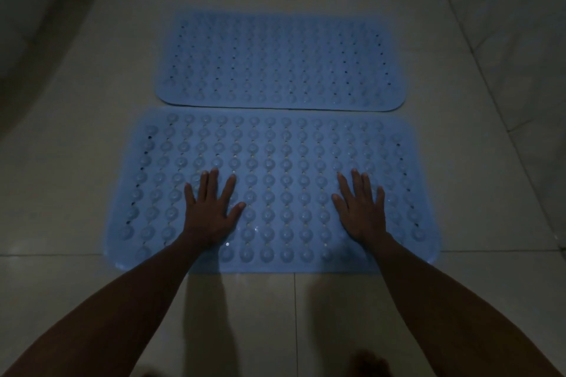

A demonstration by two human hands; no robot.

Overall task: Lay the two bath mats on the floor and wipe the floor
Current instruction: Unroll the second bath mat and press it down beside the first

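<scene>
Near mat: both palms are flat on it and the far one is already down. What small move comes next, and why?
Probably lift both hands off. The left hand and right hand press the near mat, which looks flat on the tiled floor, as does the far mat. Wiping remains, and no cloth is in view.

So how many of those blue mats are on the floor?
2. The far mat lies flat near the back wall; the near mat lies just in front of it, with both hands pressed on it. None seems hidden.
</scene>
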